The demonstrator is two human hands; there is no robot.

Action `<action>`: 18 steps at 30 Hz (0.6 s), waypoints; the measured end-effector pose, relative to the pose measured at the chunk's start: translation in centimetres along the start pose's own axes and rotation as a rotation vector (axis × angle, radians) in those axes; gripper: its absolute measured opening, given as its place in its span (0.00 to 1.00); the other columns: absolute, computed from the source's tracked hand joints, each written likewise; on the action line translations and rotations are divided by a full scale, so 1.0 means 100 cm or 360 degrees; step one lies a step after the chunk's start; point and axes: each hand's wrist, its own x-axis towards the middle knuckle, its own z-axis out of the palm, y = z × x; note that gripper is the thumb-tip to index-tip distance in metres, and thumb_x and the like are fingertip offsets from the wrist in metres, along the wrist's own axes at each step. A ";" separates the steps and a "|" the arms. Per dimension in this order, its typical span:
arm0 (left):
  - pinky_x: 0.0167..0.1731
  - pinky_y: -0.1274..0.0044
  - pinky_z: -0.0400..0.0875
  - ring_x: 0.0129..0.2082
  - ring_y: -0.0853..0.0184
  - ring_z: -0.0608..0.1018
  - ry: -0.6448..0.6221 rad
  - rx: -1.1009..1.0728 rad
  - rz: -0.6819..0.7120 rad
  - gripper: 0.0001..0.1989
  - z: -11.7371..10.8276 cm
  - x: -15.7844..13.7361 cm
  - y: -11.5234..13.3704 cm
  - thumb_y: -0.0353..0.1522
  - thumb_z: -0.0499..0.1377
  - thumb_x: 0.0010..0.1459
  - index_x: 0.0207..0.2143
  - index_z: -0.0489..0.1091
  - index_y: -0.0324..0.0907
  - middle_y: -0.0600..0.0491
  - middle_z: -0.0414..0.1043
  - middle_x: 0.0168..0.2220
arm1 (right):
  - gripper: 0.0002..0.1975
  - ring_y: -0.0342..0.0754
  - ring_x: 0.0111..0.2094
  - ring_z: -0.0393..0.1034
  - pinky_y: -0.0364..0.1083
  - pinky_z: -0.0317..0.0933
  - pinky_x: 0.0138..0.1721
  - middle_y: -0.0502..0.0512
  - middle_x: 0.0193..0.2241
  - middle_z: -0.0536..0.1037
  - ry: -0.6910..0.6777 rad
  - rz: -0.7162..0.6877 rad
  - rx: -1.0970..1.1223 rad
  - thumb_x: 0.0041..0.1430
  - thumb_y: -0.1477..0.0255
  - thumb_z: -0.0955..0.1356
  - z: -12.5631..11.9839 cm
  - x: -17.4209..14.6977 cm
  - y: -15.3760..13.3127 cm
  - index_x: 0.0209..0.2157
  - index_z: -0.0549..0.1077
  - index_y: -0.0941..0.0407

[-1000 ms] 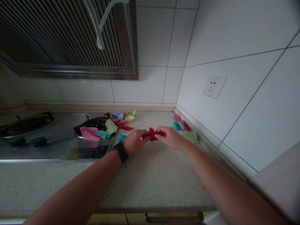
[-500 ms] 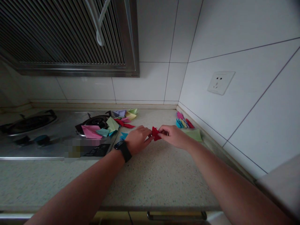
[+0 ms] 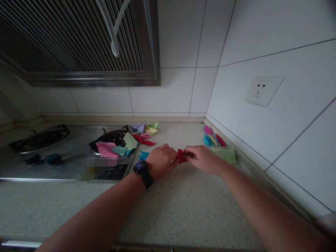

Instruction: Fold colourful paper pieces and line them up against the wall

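Head view. Red paper (image 3: 181,156): one, folded, over the worktop (image 3: 189,210); fingers cover part, long axis uncertain. Left hand (image 3: 161,161): at its 9 o'clock, fingertips pinching it. Right hand (image 3: 202,159): at its 3 o'clock, likewise pinching; neither nearer. Green sheet (image 3: 228,155): 3 o'clock, past right hand.

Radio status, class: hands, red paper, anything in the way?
Left hand, right hand: both pinching red paper. Red paper folded, between them. Green paper just beyond right hand.

Both forearms (image 3: 249,196) slant inward, left fingers (image 3: 172,154) and right fingers (image 3: 189,150) pinching close together
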 end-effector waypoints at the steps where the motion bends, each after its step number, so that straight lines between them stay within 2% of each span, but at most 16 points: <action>1: 0.35 0.73 0.65 0.35 0.64 0.70 0.0002 0.0006 0.0003 0.09 0.000 0.000 0.000 0.34 0.53 0.63 0.32 0.69 0.40 0.51 0.72 0.32 | 0.04 0.42 0.27 0.65 0.42 0.51 0.29 0.50 0.26 0.75 -0.0001 -0.0008 -0.0030 0.57 0.74 0.66 0.000 0.000 0.000 0.34 0.74 0.56; 7: 0.35 0.73 0.64 0.35 0.64 0.69 0.0016 0.0009 0.0036 0.09 0.002 -0.001 -0.002 0.34 0.53 0.63 0.32 0.69 0.41 0.51 0.72 0.32 | 0.01 0.43 0.28 0.66 0.42 0.52 0.30 0.50 0.25 0.74 -0.0017 -0.0097 -0.0210 0.56 0.74 0.68 -0.004 -0.002 -0.001 0.31 0.73 0.55; 11: 0.35 0.74 0.64 0.35 0.64 0.70 0.0020 -0.0038 0.0006 0.07 0.003 -0.001 -0.002 0.33 0.54 0.62 0.32 0.69 0.41 0.52 0.72 0.31 | 0.03 0.43 0.28 0.67 0.42 0.53 0.30 0.51 0.27 0.76 0.0001 -0.0131 -0.0181 0.57 0.72 0.68 -0.006 -0.004 0.000 0.35 0.74 0.55; 18: 0.33 0.75 0.64 0.33 0.65 0.70 -0.0011 -0.0270 -0.0161 0.05 0.004 -0.001 -0.001 0.30 0.55 0.58 0.29 0.68 0.41 0.52 0.71 0.28 | 0.04 0.42 0.26 0.68 0.41 0.54 0.31 0.49 0.25 0.76 0.0245 -0.0169 -0.0112 0.61 0.70 0.66 -0.009 -0.004 0.001 0.36 0.73 0.54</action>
